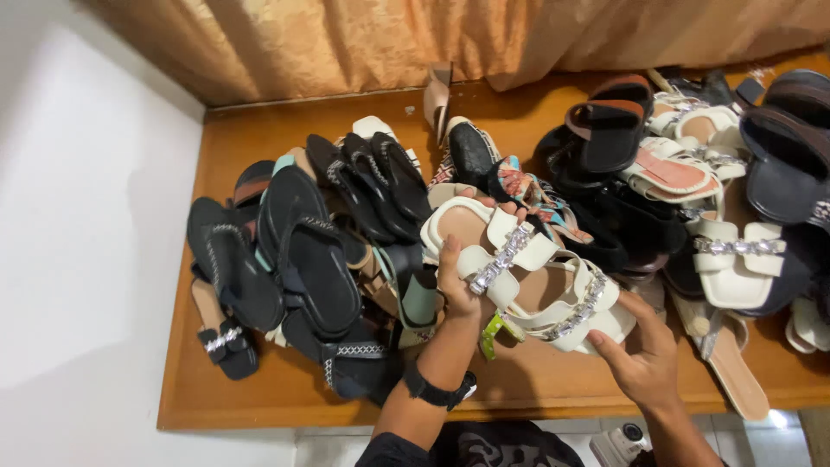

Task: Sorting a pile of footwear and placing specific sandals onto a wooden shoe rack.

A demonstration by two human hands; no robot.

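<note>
Item: pair of white sandals [527, 285] with rhinestone straps, held together above the front part of the wooden shelf [259, 138], the landmark for all entries below. Left hand [456, 281]: fingers wrapped and clamped on the upper sandal at its side, thumb by the jewelled strap, apparently so that the two soles stay stacked as a pair; a black wristband [437, 391] sits on that wrist. Right hand [644, 350]: palm under the lower sandal's edge, fingers spread and touching the sole, supporting rather than gripping it. A green heel tip [491, 333] juts below the pair. At the shelf's left end: a heap of black flat sandals [303, 251], piled loosely and overlapping, one small black sandal with a sparkling strap [226, 342] nearest the front edge. At the shelf's middle, behind the held pair: a patterned multicolour sandal [532, 195]. At the shelf's right end: mixed black, white and tan sandals, among them another white jewelled sandal [735, 259]. Behind the shelf: an orange-tan curtain [432, 35]. Left of the shelf: a white wall [78, 259]. No packages, labels or signs visible.
</note>
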